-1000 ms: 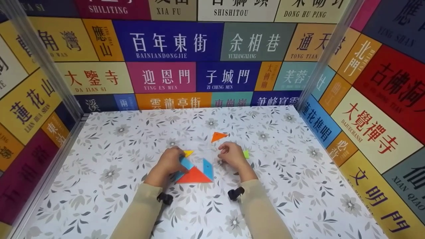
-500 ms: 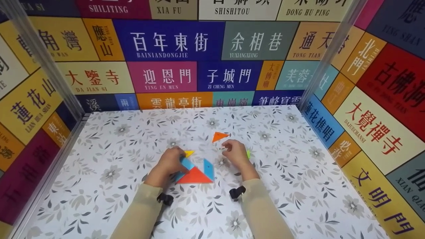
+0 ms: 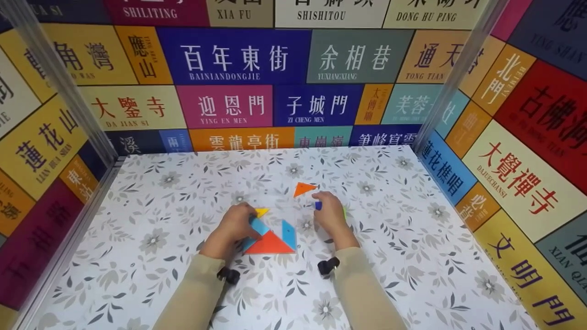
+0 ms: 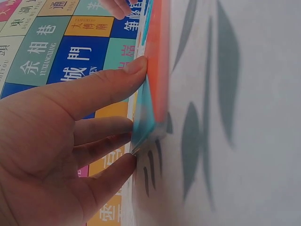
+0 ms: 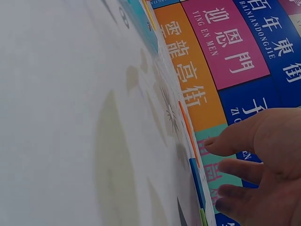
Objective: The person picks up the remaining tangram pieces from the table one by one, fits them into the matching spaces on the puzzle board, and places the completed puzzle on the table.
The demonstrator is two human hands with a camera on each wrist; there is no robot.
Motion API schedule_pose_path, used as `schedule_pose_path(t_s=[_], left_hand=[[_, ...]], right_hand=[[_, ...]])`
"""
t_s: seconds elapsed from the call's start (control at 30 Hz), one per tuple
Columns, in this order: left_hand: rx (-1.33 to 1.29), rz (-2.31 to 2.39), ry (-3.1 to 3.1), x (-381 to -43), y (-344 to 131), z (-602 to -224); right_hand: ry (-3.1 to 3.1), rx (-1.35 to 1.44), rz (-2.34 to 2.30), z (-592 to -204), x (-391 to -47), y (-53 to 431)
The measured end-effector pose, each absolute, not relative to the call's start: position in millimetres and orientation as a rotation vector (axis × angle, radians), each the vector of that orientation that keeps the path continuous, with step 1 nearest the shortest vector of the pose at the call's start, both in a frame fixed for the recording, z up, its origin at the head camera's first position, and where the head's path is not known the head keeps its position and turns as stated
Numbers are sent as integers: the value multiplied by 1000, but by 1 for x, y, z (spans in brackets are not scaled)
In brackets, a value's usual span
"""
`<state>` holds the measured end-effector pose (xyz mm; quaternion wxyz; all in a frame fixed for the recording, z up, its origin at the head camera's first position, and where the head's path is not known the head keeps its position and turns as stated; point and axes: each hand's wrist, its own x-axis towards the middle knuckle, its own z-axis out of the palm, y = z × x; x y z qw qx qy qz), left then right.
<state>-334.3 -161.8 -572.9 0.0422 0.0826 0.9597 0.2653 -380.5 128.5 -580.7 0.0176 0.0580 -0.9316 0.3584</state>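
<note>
My left hand [image 3: 234,224] rests at the left side of a group of flat tangram pieces. In the left wrist view its thumb touches the edge of a red triangle [image 4: 158,52], and its other fingers reach the outer edge beside a light blue piece [image 4: 144,113]. A yellow piece [image 3: 262,212] shows by the index finger, and a light blue parallelogram [image 3: 288,233] stands at the right. My right hand [image 3: 331,213] is over the table with nothing between its fingers. Near its fingertips lies a dark blue piece [image 3: 318,206], partly hidden by the hand.
An orange triangle [image 3: 303,189] lies beyond the right hand. A green piece [image 5: 203,216] shows its edge beside the dark blue one in the right wrist view. Printed sign panels [image 3: 238,57] wall in the flower-patterned table [image 3: 151,284]. A dark wrist device [image 3: 328,266] sits on the right sleeve.
My right hand has shifted slightly right and away, its fingers loosening, and the dark blue piece has come into sight beside them. The left hand and the grouped pieces stay put.
</note>
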Motion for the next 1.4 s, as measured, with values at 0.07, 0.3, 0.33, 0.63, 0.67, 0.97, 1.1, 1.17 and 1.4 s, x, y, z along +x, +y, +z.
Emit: schedule_pose_path(t_s=[0.07, 0.3, 0.33, 0.63, 0.67, 0.97, 1.1, 1.17, 1.4], left_hand=[[239, 813, 2930, -334, -162, -573], [206, 827, 2904, -332, -161, -570], [200, 827, 2902, -332, -161, -570], [159, 830, 2887, -334, -161, -570], [161, 831, 2887, -334, -161, -570], [200, 819, 2930, -333, -160, -571], [180, 814, 2923, -333, -160, -572], [167, 812, 2918, -333, -160, -572], [138, 810, 2898, -333, -159, -570]], right_hand=[[-2932, 175, 1129, -581, -381, 129], [-3038, 234, 1106, -582, -380, 128], [-3049, 228, 1102, -582, -380, 128], [-3056, 156, 1040, -579, -379, 124], [-3051, 156, 1025, -579, -379, 124], [-3010, 135, 910, -579, -378, 125], [-3003, 134, 951, -579, -377, 125], [-2991, 129, 980, -579, -377, 125], [-2989, 78, 1101, -577, -378, 125]])
